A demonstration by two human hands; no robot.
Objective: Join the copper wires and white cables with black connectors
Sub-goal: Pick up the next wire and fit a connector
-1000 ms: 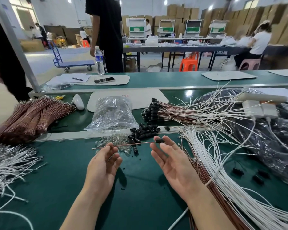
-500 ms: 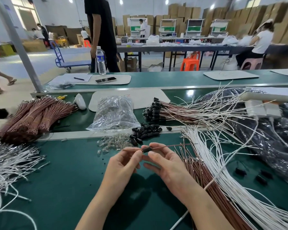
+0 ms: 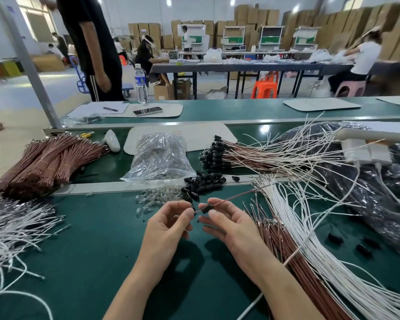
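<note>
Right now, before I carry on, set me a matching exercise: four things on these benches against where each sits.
Things: 1 tied copper wire bundles; 2 loose black connectors; 3 water bottle; 4 black connector threaded on a copper wire.
Places: A pinched by the right hand; B far side, just beyond the phone; C left end of the bench; D by the clear bag's near right corner.
Pairs: 1-C, 2-D, 3-B, 4-A.
</note>
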